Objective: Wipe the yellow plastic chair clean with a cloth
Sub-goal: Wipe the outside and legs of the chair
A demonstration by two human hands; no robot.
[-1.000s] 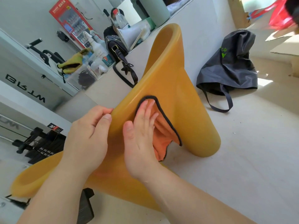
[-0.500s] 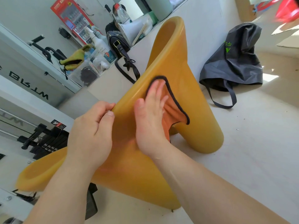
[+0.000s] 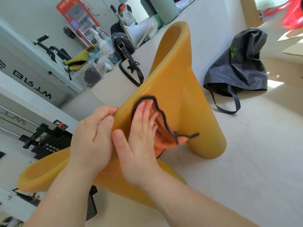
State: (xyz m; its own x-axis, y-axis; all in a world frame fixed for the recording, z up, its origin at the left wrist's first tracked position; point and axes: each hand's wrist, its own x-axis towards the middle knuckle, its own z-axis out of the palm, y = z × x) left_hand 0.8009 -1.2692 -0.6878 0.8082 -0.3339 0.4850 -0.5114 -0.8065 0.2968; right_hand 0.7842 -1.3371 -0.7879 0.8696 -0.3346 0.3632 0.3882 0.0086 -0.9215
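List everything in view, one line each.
chair: 1, yellow, on the floor, centre
cloth: 1, orange with dark edge, against the chair
bag: 1, grey, floor, right of the chair
handbag: 1, black, ledge behind the chair
megaphone: 1, white, on the ledge
spray bottle: 1, white, left of the handbag
water bottle: 1, clear, behind the megaphone
poster: 1, red, far wall
left hand: 1, grips the chair's edge
right hand: 1, flat, presses the cloth to the chair

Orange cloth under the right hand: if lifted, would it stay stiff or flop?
Probably floppy: the cloth wrinkles under the right hand and its free corner sags off the yellow chair. Likely light, being thin; it should slide easily on the glossy plastic.
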